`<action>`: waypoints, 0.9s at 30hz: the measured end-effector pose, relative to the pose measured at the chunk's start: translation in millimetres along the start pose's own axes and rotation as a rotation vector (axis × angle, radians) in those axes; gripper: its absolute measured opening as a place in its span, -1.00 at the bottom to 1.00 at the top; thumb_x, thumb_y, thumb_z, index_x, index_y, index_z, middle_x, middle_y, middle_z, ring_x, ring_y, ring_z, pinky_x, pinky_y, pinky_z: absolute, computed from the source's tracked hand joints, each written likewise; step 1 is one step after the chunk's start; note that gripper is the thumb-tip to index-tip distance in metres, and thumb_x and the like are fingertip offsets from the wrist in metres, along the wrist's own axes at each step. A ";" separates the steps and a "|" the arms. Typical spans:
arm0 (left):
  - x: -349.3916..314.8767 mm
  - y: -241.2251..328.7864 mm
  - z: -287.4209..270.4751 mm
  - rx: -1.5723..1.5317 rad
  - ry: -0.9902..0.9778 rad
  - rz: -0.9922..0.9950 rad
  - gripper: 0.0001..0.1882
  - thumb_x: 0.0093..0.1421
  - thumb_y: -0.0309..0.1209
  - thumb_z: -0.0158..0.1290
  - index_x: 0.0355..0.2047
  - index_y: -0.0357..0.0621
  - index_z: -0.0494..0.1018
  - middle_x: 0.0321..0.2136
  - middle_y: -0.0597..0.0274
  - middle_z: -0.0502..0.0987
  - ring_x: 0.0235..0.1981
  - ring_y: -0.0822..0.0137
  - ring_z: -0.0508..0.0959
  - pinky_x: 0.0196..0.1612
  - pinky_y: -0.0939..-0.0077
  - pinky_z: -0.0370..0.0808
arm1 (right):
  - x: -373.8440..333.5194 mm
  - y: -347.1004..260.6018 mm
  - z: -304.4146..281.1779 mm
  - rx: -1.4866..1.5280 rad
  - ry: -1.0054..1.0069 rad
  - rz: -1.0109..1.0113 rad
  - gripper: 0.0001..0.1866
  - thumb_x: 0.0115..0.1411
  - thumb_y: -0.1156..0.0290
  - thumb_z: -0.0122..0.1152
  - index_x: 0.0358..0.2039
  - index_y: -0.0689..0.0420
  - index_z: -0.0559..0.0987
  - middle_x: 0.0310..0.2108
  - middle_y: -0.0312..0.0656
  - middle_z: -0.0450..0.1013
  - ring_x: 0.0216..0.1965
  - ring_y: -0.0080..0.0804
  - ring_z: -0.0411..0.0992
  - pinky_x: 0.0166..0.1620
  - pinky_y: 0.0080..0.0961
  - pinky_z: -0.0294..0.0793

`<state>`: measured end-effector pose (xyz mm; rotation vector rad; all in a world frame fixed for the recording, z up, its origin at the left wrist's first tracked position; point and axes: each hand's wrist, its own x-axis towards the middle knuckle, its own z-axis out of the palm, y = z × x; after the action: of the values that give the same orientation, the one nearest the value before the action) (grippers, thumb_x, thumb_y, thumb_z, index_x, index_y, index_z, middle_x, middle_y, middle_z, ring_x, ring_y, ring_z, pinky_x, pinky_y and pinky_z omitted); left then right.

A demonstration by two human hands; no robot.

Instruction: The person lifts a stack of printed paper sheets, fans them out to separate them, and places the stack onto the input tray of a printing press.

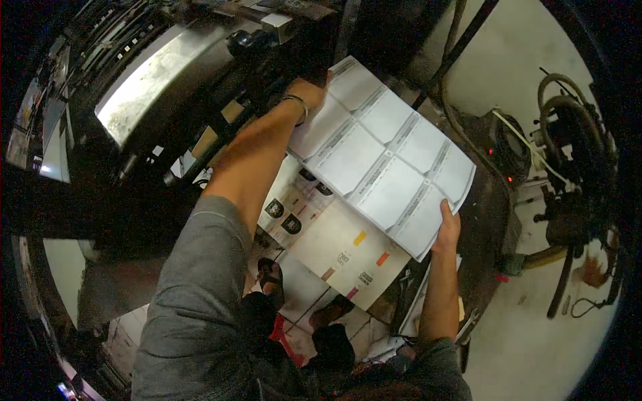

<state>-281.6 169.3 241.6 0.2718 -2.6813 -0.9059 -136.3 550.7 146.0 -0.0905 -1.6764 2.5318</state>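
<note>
A thick stack of large white printed sheets point(384, 157), laid out in a grid of boxes, is held slantwise before me. My left hand point(309, 95), a band round its wrist, is closed at the stack's far left edge; part of its fingers is hidden. At the near right corner my right hand point(448, 228) grips the sheets, its thumb on top and the other fingers underneath, out of sight. Partly covered by the stack lies a cream printed sheet point(321, 250) with coloured marks and dark emblems.
To the left stands a dark machine with a shiny metal cylinder point(157, 83). Hoses point(568, 113) and cables hang on the right, near small red lights point(509, 179). A wrench point(468, 323) lies beside my right forearm. Tiled floor point(304, 301) shows round my feet.
</note>
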 end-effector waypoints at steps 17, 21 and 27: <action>44.2 -11.3 6.4 0.092 0.005 0.184 -0.23 0.16 0.16 -0.44 -0.08 -0.35 0.33 -0.09 -0.26 0.36 -0.04 -0.14 0.37 0.07 0.12 0.23 | 3.9 -19.1 17.0 -0.190 0.136 0.157 -0.55 0.14 0.29 0.07 -0.02 0.27 0.32 -0.15 -0.09 0.40 -0.17 -0.30 0.40 -0.10 -0.39 0.40; 43.0 -14.5 10.2 0.092 0.036 0.241 -0.26 0.17 0.15 -0.43 -0.06 -0.31 0.33 -0.09 -0.22 0.37 -0.05 -0.14 0.37 0.07 0.11 0.23 | 1.5 -25.8 28.1 -0.199 0.163 0.183 -0.55 0.13 0.28 0.09 -0.04 0.28 0.33 -0.17 -0.08 0.41 -0.20 -0.30 0.42 -0.13 -0.40 0.41; 41.8 -19.9 23.6 0.081 0.146 0.395 -0.31 0.17 0.12 -0.42 -0.03 -0.24 0.32 -0.08 -0.16 0.38 -0.06 -0.14 0.39 0.07 0.10 0.24 | 7.6 -27.1 25.9 -0.252 0.181 0.216 -0.59 0.12 0.28 0.09 -0.10 0.31 0.38 -0.22 -0.07 0.44 -0.27 -0.30 0.45 -0.21 -0.41 0.44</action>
<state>-327.2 155.6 220.6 -0.1653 -2.5095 -0.6315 -145.2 538.3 181.1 -0.5308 -1.9941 2.3495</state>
